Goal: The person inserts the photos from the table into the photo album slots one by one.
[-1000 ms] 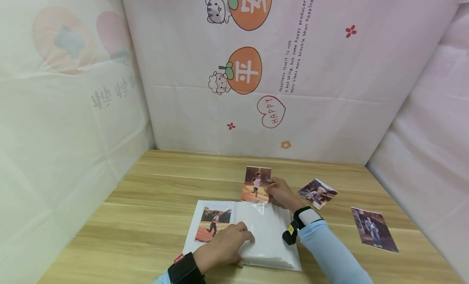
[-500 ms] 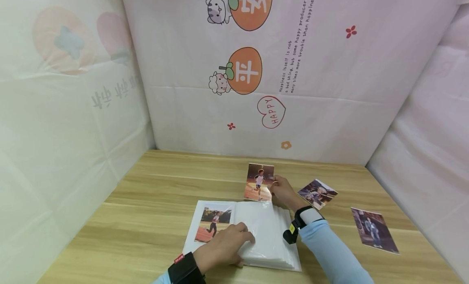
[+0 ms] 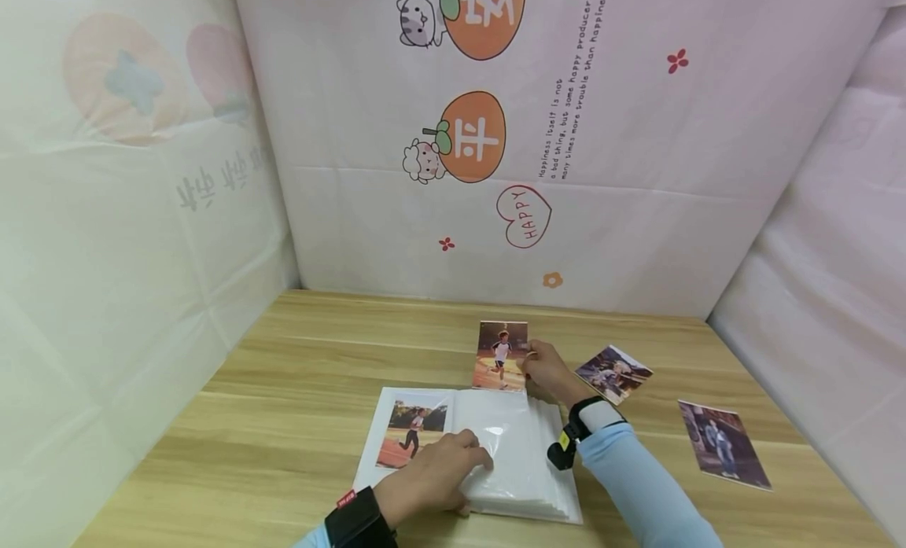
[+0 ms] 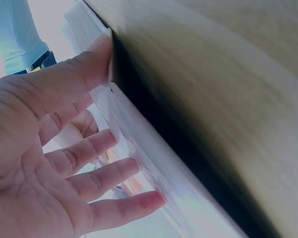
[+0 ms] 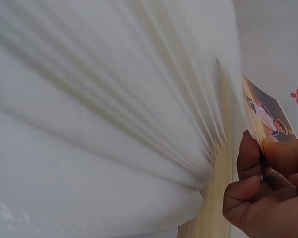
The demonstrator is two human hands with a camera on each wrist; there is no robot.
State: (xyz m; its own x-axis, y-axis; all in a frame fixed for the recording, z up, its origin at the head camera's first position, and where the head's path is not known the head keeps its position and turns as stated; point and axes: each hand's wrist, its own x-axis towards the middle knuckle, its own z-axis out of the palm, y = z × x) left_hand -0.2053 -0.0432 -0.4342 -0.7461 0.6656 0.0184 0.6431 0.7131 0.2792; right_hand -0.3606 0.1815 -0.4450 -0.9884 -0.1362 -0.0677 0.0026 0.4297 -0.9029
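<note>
I note the left hand (image 3: 432,479) lying flat, fingers straight, on the open photo album (image 3: 495,446) — pinning the clear sleeve down. At the album's 12 o'clock edge the right hand (image 3: 548,373) pinches a runner photo (image 3: 501,354) upright. Two loose prints (image 3: 722,442) lie on the tabletop (image 3: 283,375) at 3 o'clock.

The backdrop sheet (image 3: 602,186) bears a red heart (image 3: 524,215) reading "HAPPY" at 12 o'clock. Slanted lines at 1 o'clock begin "Happiness itself is not"; the rest is too small. An orange persimmon (image 3: 473,136) carries "平".
</note>
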